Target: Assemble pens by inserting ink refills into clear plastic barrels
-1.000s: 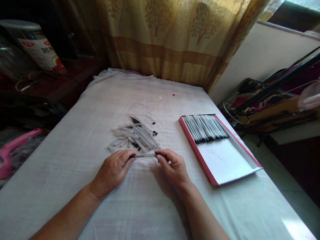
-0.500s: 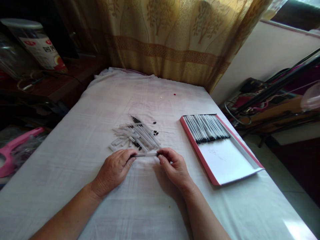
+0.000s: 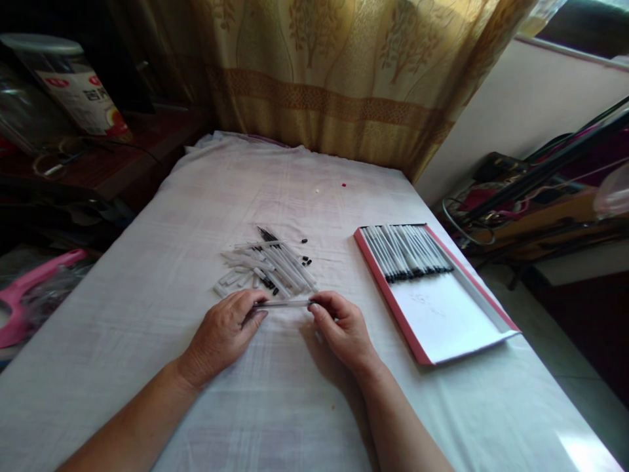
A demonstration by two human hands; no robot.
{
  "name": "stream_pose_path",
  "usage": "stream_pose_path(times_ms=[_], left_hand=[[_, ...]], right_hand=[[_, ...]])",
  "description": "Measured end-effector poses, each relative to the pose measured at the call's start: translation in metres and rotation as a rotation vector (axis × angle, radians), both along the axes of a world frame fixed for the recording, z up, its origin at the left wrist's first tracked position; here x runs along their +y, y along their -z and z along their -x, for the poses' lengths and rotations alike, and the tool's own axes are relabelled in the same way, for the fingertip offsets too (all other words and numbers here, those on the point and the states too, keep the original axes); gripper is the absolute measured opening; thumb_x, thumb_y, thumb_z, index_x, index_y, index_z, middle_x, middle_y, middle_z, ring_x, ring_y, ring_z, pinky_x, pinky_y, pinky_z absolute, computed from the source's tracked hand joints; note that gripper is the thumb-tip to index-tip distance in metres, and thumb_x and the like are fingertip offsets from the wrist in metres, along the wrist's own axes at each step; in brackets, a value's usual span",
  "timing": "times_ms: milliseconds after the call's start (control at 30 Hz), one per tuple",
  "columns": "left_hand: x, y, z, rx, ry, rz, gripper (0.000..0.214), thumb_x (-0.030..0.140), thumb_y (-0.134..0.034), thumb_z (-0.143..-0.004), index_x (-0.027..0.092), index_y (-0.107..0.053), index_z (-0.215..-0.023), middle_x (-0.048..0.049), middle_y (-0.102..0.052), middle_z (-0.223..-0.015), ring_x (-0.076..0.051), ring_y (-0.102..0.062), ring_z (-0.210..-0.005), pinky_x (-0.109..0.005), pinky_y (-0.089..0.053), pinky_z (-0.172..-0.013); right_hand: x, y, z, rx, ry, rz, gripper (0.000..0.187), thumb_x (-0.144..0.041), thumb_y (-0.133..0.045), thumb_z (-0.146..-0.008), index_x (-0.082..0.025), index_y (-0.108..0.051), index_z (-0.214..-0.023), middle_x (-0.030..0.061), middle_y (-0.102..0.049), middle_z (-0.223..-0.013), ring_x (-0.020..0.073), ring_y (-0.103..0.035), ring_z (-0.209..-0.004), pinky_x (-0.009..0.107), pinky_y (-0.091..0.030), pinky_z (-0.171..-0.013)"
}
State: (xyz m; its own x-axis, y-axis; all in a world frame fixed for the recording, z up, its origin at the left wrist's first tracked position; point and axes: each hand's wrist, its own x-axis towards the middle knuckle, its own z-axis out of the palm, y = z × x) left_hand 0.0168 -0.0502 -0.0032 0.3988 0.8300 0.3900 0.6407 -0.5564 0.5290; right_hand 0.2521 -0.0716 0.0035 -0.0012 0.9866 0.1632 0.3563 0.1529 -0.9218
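Note:
A thin clear pen [image 3: 287, 303] with dark ends is held level between my two hands, just above the cloth. My right hand [image 3: 341, 324] pinches its right end between thumb and forefinger. At the pen's left end, my left hand [image 3: 223, 337] is curled round it, the thumb a little apart from the forefinger. Just beyond lies a loose pile of clear pen barrels, caps and dark-tipped refills [image 3: 280, 259]. Several small black plugs [image 3: 305, 259] are scattered at the pile's right side.
To the right sits a shallow red-edged box [image 3: 393, 318] with a row of black-ended pens [image 3: 405, 252] across its far half. A tiny red piece [image 3: 344, 185] rests farther back on the white cloth [image 3: 236, 419]. Beyond the left edge is a pink plastic handle [image 3: 29, 295].
My left thumb has parted slightly from the forefinger, and more of the pen's left end shows. The right hand keeps its pinch. Pile and box are unchanged.

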Motion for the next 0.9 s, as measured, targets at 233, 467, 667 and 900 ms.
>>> stream_pose_path(times_ms=[233, 467, 667, 900], left_hand=[[0.002, -0.010, 0.004, 0.012, -0.035, 0.075, 0.038, 0.047, -0.042, -0.098, 0.021, -0.067, -0.088, -0.0022, -0.073, -0.081, -0.017, -0.070, -0.073, -0.025, -0.054, -0.069], [0.002, -0.008, 0.002, -0.063, -0.090, 0.126, 0.036, 0.054, -0.051, -0.092, 0.021, -0.064, -0.101, -0.0018, -0.073, -0.085, -0.015, -0.066, -0.064, -0.024, -0.053, -0.063], [0.003, -0.011, 0.006, 0.005, -0.012, 0.148, 0.037, 0.048, -0.043, -0.096, 0.022, -0.067, -0.086, -0.0007, -0.073, -0.077, -0.016, -0.069, -0.069, -0.023, -0.051, -0.064], [0.002, -0.011, 0.005, -0.052, -0.070, 0.208, 0.033, 0.052, -0.053, -0.090, 0.022, -0.065, -0.099, -0.0001, -0.073, -0.083, -0.015, -0.067, -0.066, -0.024, -0.052, -0.063]], right_hand=[[-0.002, 0.001, -0.001, 0.107, 0.039, 0.030, 0.013, -0.032, -0.065, -0.084, -0.021, -0.072, -0.087, 0.0015, -0.069, -0.073, 0.0137, -0.059, -0.061, 0.025, -0.048, -0.059], [-0.001, 0.000, 0.001, 0.187, 0.062, 0.071, 0.015, -0.034, -0.067, -0.081, -0.020, -0.071, -0.085, 0.0013, -0.068, -0.069, 0.0136, -0.059, -0.059, 0.024, -0.048, -0.056], [0.000, 0.000, 0.002, 0.253, 0.073, 0.096, 0.017, -0.036, -0.068, -0.078, -0.020, -0.071, -0.084, 0.0021, -0.069, -0.069, 0.0141, -0.060, -0.059, 0.025, -0.050, -0.055], [0.000, -0.002, 0.002, 0.262, 0.070, 0.105, 0.016, -0.035, -0.069, -0.078, -0.020, -0.071, -0.082, 0.0018, -0.069, -0.067, 0.0138, -0.059, -0.057, 0.025, -0.049, -0.054]])
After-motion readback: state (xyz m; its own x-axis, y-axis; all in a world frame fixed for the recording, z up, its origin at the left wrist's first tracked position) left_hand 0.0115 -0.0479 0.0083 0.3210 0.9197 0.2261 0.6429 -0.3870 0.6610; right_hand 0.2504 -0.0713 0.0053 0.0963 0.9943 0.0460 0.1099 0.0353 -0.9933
